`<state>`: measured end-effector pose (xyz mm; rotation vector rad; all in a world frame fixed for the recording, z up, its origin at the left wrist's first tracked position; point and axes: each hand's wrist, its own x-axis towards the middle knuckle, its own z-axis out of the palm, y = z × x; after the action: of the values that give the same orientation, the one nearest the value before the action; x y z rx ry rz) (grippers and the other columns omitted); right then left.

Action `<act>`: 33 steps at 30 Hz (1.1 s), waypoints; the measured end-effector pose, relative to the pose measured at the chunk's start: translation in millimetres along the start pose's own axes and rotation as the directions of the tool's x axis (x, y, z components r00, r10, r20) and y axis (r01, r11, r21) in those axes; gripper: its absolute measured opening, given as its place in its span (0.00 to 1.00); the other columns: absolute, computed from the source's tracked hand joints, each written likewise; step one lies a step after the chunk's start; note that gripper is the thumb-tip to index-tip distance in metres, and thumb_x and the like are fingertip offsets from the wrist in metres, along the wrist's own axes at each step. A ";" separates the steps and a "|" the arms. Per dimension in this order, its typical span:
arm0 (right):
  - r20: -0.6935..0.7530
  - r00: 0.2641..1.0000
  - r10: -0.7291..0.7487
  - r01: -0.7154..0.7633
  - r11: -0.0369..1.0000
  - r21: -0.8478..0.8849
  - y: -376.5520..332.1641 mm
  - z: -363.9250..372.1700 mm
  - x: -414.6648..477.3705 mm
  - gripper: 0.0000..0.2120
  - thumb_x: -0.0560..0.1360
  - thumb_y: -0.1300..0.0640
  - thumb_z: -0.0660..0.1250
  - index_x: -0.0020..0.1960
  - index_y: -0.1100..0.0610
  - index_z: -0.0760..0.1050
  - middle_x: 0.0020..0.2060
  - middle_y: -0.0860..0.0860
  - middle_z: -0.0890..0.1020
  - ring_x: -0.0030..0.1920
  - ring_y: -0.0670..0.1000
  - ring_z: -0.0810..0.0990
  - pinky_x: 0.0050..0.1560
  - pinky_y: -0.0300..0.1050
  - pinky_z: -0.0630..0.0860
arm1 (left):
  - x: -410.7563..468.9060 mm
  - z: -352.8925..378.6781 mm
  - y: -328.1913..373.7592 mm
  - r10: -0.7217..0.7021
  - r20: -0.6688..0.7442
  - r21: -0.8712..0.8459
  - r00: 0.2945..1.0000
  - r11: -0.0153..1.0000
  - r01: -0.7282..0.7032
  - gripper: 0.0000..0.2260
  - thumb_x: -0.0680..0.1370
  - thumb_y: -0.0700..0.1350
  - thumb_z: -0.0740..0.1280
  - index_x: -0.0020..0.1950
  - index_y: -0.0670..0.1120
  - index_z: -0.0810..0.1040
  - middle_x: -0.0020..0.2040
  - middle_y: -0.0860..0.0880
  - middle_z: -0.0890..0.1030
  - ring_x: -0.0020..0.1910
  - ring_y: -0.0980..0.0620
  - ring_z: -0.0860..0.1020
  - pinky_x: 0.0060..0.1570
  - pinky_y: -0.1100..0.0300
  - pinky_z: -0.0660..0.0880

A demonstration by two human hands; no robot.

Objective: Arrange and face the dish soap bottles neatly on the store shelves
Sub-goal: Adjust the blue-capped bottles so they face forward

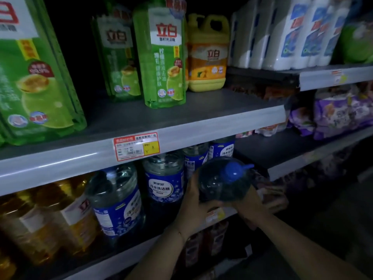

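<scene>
Dim store shelves (141, 136) are stocked with soap; at lower centre a blue-capped bottle (224, 178) is gripped between left hand (194, 201) and right hand (249, 205).

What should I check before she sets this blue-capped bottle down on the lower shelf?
1. Both hands on the blue-capped bottle: left hand and right hand grip it, ok.
2. Cap on: ok.
3. Label facing out: cannot tell.
4. Open spot in the blue-label row: cannot tell, the held bottle hides it.
5. Lower shelf edge unobstructed: ok.
</scene>
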<state>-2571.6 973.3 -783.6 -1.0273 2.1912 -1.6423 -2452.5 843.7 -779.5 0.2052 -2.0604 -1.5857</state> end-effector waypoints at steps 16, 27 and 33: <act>0.329 0.935 0.134 -0.135 0.991 -0.021 1.7 -0.8 55.3 0.42 0.69 0.71 0.72 0.67 0.49 0.47 0.57 0.37 0.67 0.50 0.28 0.73 0.43 0.28 0.75 | 24.4 11.1 -43.0 -0.022 -0.157 0.112 0.987 0.993 0.040 0.35 0.77 0.41 0.68 0.76 0.43 0.49 0.74 0.45 0.61 0.71 0.52 0.67 0.64 0.66 0.71; 0.166 0.976 0.143 0.072 0.509 -0.858 -52.6 10.9 20.1 0.17 0.77 0.45 0.63 0.60 0.55 0.69 0.55 0.53 0.79 0.52 0.53 0.79 0.44 0.45 0.76 | 11.8 -9.7 0.4 -0.109 -0.119 0.391 0.987 0.908 0.148 0.20 0.78 0.43 0.68 0.67 0.47 0.65 0.64 0.47 0.75 0.61 0.49 0.76 0.55 0.64 0.72; 0.340 0.845 -0.413 0.510 0.431 -0.744 -146.6 11.9 -21.9 0.07 0.74 0.52 0.64 0.48 0.56 0.72 0.44 0.52 0.76 0.43 0.56 0.77 0.34 0.45 0.68 | -32.7 -44.7 91.6 0.257 0.062 0.783 0.964 0.587 -0.207 0.07 0.76 0.43 0.64 0.53 0.46 0.74 0.44 0.46 0.79 0.42 0.47 0.78 0.36 0.55 0.76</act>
<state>-2490.5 958.8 -659.8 -2.0600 2.7938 -0.5039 -2385.0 847.0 -696.5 0.2654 -2.4850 -0.4088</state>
